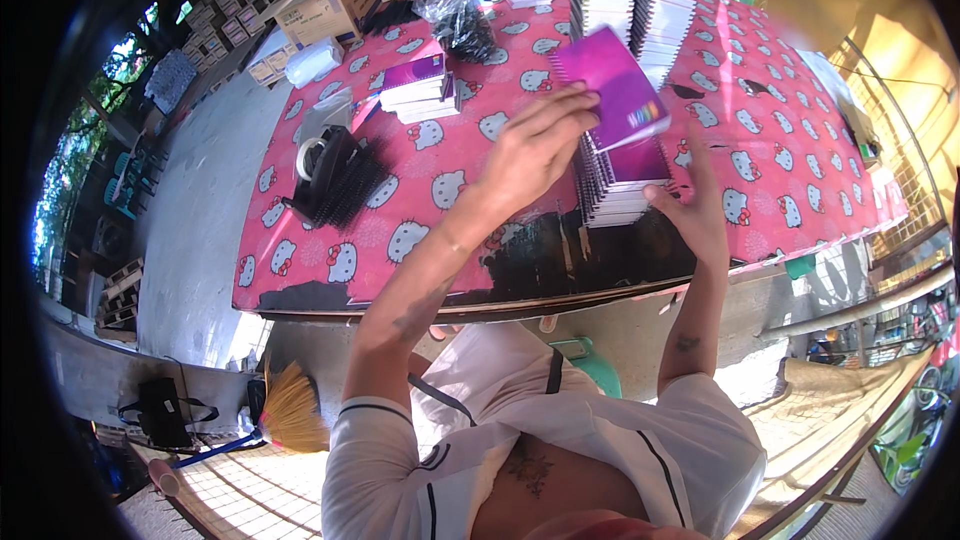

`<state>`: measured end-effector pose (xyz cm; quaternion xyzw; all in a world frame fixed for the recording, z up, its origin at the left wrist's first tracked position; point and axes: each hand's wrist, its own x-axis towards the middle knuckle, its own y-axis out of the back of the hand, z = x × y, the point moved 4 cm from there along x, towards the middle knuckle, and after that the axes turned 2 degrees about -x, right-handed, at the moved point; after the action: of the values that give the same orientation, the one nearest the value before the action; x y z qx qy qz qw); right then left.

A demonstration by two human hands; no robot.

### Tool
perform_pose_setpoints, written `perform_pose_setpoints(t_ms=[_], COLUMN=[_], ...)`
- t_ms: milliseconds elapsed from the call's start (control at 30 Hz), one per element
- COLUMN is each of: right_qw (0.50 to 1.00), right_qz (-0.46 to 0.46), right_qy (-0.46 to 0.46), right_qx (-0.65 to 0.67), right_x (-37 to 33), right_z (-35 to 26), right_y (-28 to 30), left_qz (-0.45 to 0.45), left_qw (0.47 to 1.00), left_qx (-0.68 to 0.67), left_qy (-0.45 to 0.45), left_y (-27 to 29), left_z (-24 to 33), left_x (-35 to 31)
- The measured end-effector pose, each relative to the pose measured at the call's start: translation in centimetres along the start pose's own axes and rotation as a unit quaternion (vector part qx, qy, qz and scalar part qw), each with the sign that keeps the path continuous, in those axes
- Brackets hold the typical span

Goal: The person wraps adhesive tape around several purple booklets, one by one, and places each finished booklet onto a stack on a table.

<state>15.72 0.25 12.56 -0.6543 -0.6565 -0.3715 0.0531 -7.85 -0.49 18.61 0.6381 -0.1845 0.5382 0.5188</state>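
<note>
The 1 view looks from the wearer's head, pitched steeply down and forward, close enough to show the white short-sleeved shirt with dark stripes (600,445) nearest and the bare left hand (535,148) and bare right hand (699,215) beyond it. It faces across the table covered in pink cat-patterned sheeting (410,165) to an open brown cardboard box (325,12) far left, the fisheye lens bowing straight edges between dark curved borders.

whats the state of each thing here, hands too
Left hand, gripping raised notebook
Right hand, open beside near stack
Raised notebook, closed, tilted
Near stack, piled, notebooks closed
Small left stack, unevenly piled, notebooks closed
Tall far stacks, upright
Cardboard box, flaps open
Plastic bag, crumpled
</note>
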Motion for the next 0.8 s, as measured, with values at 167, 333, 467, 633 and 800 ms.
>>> perform_pose_setpoints(t_ms=[167, 333, 467, 633, 800], right_qw=[0.990, 0.987, 0.931, 0.789, 0.763], right_qz=[-0.070, -0.097, -0.041, -0.017, -0.058], right_qy=[-0.080, -0.080, -0.113, -0.352, -0.354], right_qx=[0.089, 0.096, 0.344, 0.504, 0.538], right_x=[-0.3, -0.2, 0.1, -1.0, -1.0], right_z=[3.9, 3.1, 6.9, 14.0, 13.9], right_y=[-2.1, -2.1, -2.3, -6.1, -9.1], left_qz=[-0.090, -0.103, -0.013, 0.154, 0.146], left_qw=[0.984, 0.980, 0.982, 0.675, 0.487], left_qx=[-0.140, -0.154, -0.142, -0.448, -0.625], left_qy=[0.060, 0.072, 0.121, 0.566, 0.593], left_y=[-6.2, -6.4, -6.1, -11.8, -14.9], left_z=[-2.7, -3.1, -2.9, -5.4, -3.0], left_x=[-3.9, -3.6, -4.2, -9.0, -8.8])
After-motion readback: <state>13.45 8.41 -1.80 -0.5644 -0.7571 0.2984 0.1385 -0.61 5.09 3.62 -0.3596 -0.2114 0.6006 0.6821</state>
